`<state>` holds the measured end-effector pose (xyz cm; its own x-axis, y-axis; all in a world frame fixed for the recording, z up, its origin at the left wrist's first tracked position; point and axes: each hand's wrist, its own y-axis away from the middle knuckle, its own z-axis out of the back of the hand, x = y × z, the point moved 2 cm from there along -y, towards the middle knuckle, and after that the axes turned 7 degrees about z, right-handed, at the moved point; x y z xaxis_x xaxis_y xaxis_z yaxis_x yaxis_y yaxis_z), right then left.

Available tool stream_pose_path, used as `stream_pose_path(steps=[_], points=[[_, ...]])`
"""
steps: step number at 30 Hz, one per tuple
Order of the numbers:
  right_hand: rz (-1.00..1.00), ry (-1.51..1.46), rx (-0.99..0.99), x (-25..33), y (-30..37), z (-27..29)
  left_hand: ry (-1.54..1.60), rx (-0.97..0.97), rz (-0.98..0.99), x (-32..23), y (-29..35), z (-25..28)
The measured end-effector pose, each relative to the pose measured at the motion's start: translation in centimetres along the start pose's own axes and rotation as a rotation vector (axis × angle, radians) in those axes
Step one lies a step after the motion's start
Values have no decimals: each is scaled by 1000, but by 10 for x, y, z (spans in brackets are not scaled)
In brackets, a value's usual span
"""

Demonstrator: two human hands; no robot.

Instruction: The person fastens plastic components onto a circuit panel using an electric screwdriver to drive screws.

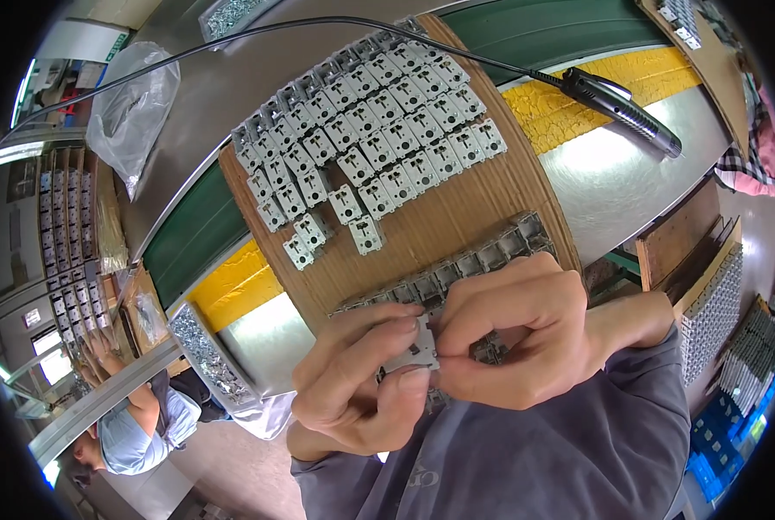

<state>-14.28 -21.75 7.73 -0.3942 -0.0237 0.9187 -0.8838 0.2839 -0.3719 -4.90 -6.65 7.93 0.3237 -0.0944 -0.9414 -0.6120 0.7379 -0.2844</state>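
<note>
Close to my body, my left hand [353,373] grips a small silver metal housing [424,342] between thumb and fingers. My right hand [526,334] has thumb and index finger pinched together at the housing's right edge; whatever sits between those fingertips is hidden. Just beyond both hands runs a row of grey open-topped housings [465,267], partly covered by my fingers. It lies along the near side of a brown board [422,238]. Farther up the board, several rows of similar silver housings [396,134] lie side by side, with gaps toward the left.
A black electric screwdriver [625,111] rests at the right, its cable [335,19] arching over the board's far end. Left stands a tray of small screws [210,351]; a clear plastic bag [132,113] lies behind. Another person [140,429] works at far left. Stacked housings [715,299] stand right.
</note>
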Motion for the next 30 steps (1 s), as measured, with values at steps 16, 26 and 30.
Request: stream_pose_path(steps=[16, 26, 30], points=[[-722, -505, 64, 8, -12, 14, -127, 178, -86, -8, -10, 2], [-420, -265, 42, 2, -7, 11, -236, 221, -58, -10, -13, 9], [-330, -256, 4, -3, -5, 12, -201, 231, -44, -6, -18, 8]])
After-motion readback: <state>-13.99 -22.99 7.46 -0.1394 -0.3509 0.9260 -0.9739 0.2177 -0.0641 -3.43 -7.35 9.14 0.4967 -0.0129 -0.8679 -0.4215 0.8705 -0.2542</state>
